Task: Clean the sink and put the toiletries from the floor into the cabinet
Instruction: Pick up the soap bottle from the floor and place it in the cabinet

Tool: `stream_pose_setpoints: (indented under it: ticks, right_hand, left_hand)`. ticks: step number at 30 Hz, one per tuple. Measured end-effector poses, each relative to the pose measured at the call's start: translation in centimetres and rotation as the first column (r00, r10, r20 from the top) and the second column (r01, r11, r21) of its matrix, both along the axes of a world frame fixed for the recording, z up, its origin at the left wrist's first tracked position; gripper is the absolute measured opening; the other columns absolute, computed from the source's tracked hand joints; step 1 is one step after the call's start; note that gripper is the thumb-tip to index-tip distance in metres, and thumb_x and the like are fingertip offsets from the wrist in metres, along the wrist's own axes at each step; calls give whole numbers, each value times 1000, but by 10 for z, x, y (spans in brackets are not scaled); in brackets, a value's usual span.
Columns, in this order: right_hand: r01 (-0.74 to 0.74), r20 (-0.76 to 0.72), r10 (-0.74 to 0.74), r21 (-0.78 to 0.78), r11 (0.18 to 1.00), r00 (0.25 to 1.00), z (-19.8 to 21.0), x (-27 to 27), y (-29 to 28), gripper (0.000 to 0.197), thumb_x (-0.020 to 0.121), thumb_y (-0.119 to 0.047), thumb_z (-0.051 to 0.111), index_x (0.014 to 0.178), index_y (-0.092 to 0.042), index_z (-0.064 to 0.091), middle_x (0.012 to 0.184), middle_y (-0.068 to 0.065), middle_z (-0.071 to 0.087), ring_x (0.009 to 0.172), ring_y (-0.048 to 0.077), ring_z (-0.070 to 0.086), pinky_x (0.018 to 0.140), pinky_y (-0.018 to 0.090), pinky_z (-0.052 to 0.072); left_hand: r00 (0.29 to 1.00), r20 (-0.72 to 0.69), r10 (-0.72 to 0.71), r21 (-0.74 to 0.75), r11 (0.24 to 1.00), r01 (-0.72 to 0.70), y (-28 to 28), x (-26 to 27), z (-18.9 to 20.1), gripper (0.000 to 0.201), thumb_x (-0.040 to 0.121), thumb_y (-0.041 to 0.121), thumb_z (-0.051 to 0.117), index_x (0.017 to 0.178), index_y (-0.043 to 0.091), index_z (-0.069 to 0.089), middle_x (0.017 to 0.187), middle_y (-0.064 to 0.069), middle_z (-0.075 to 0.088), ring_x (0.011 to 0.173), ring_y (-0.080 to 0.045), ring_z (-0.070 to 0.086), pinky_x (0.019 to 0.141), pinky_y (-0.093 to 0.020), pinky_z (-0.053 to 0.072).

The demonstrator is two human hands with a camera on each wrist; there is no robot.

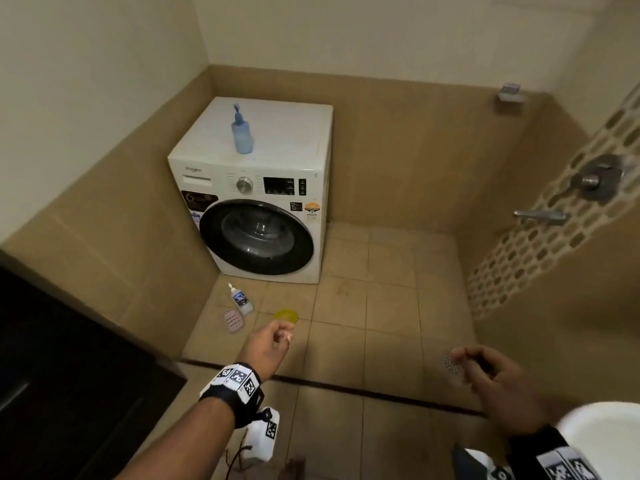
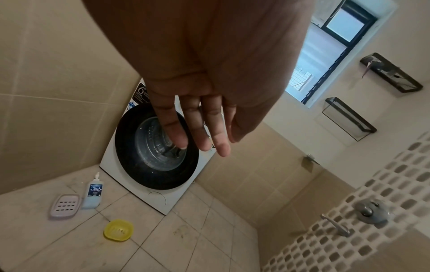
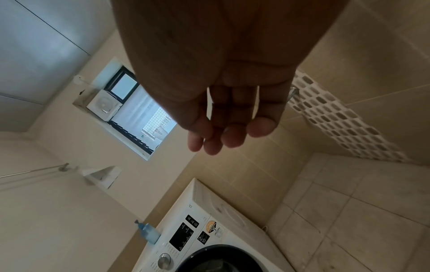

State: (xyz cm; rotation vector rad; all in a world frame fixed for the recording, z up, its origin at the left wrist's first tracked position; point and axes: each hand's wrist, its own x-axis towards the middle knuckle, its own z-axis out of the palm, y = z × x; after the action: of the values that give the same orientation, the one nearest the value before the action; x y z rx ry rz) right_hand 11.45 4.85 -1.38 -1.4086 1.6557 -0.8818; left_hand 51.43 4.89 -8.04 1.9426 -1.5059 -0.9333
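you are holding both hands empty: left hand (image 1: 268, 344) fingers loosely straight, right hand (image 1: 493, 382) loosely curled, above the bottle (image 1: 239, 299), pink dish (image 1: 232, 320) and yellow dish (image 1: 286, 315).

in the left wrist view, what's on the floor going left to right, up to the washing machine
pink soap dish → lotion bottle → yellow soap dish → washing machine

Both arms reach forward, held in the air. The left hand (image 1: 268, 344) is empty with its fingers (image 2: 200, 128) relaxed and nearly straight. The right hand (image 1: 498, 386) holds nothing, its fingers (image 3: 232, 136) loosely curled.
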Motion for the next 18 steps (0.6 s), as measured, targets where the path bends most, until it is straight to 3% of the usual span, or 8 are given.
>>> stream_pose_setpoints:
  ticks: [6,9,12,14,18]
  right_hand:
    - [12,8,-11,-38,999,1000,9,57,-37,23,90,5,63,81,-13,75,76,-4,75,52,6,58,51,17,47]
    - [6,12,-6,-59,998,1000,6,83,-59,25,89,6,62,79,-14,74,77,-1,74,52,9,59,51,23,48]
    - [-20,9,20,-29,999,1000,5,100,-76,24,91,2,62,80,-17,75,77,1,74,55,12,60,50,29,48]
    - [-36,7,36,-7,999,999,5,108,-90,24,91,1,62,81,-16,75,75,0,74,55,11,59,50,28,47]
    - [-68,31,67,23,997,997,2,119,-127,22,92,3,60,85,-12,75,77,-3,74,53,8,58,49,23,47]
  left_hand:
    - [1000,-17,22,-8,1000,-23,-35,54,2,17,94,21,62,106,32,67,92,15,67,89,0,63,87,-23,51]
    - [999,-28,41,-24,999,-41,-55,84,4,17,94,23,62,107,33,66,95,14,70,91,0,64,85,-24,52]
    - [997,-54,64,-40,997,-66,-68,102,8,18,94,20,63,107,32,67,97,15,71,94,1,64,81,-16,49]
    - [994,-67,81,-42,996,-84,-75,109,3,18,94,20,63,107,32,67,98,17,71,94,3,64,80,-13,47]
    - [989,-80,121,18,993,-120,-85,113,-16,19,92,19,65,99,37,66,95,18,69,93,1,65,85,-20,52]
